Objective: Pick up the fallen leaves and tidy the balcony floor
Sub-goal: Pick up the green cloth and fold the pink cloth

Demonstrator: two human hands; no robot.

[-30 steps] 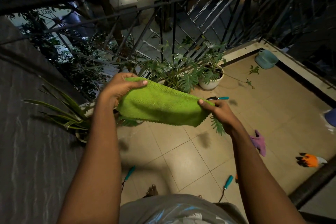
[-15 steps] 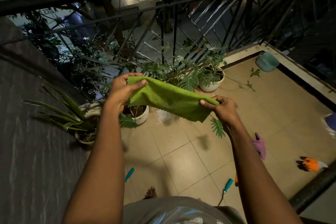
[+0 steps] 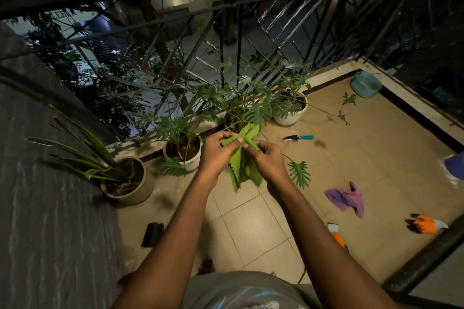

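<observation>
- Left hand (image 3: 216,155) and right hand (image 3: 270,158) — both pinch the green cloth (image 3: 242,170), which is fuzzy, zigzag-edged and bunched between them.
- Fallen leaf (image 3: 300,174) (flat, deeply lobed) lies on the glossy beige floor tiles (image 3: 251,223).
- Smaller leaves (image 3: 349,99) lie near the round teal tub (image 3: 366,84).
</observation>
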